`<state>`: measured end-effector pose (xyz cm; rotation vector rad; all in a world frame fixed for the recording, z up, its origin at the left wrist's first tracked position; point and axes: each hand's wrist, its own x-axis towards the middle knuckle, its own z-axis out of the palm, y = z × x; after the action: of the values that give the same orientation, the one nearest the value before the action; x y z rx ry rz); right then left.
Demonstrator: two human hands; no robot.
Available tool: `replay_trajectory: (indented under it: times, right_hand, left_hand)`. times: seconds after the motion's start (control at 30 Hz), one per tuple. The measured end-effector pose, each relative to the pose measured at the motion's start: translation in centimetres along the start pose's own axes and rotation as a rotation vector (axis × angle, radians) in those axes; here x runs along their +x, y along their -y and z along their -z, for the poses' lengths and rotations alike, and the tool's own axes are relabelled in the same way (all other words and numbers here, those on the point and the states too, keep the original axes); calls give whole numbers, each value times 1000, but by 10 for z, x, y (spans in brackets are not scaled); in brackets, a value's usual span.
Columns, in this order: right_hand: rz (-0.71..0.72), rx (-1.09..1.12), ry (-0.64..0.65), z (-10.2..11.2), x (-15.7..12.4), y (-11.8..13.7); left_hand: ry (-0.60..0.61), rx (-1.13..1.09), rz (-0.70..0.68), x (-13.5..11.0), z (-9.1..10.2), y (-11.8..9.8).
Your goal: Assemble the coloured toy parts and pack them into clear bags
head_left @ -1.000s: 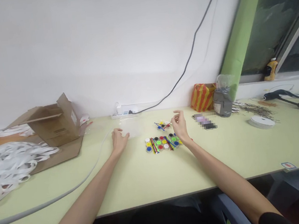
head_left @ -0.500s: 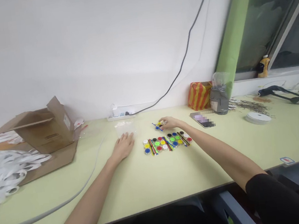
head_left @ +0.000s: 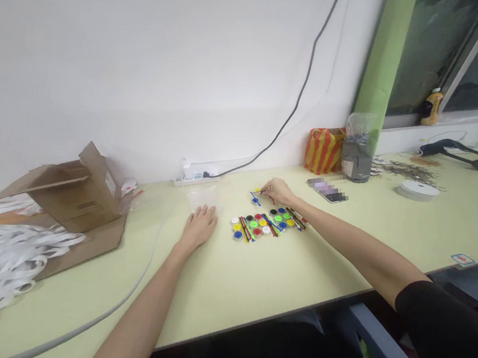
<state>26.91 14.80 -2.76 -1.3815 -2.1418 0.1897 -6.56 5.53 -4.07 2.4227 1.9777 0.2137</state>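
Two sets of small paint pots point(head_left: 266, 224) with coloured lids and thin brushes lie side by side in the middle of the pale green table point(head_left: 243, 283). My right hand point(head_left: 280, 190) reaches just beyond them, fingers pinched on a small set of paint pots with a blue brush point(head_left: 256, 195). My left hand point(head_left: 200, 227) lies flat and open on the table, fingertips at the edge of a clear plastic bag point(head_left: 203, 198).
An open cardboard box point(head_left: 73, 193) and a heap of white straps point(head_left: 9, 259) lie at left, with a grey cable point(head_left: 107, 311) crossing the table. A power strip point(head_left: 195, 177), striped bag point(head_left: 323, 149), jar point(head_left: 357, 156), phone point(head_left: 327, 189) and tape roll point(head_left: 417, 190) stand behind and right.
My right hand dropped from above the pots and reached forward to pinch the small set behind them. My left hand stayed flat by the plastic bag.
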Motion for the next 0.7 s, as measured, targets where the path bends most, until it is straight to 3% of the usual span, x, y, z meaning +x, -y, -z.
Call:
replay_trajectory:
  times: [0.23,0.7]
  right_hand:
    - [-24,97,-153,2,3,-2]
    - [-102,338,-291,6,7,5]
  left_hand:
    - [-2,-6,1,-2,1,-1]
    - [-13,-26,0,-2,0,-1]
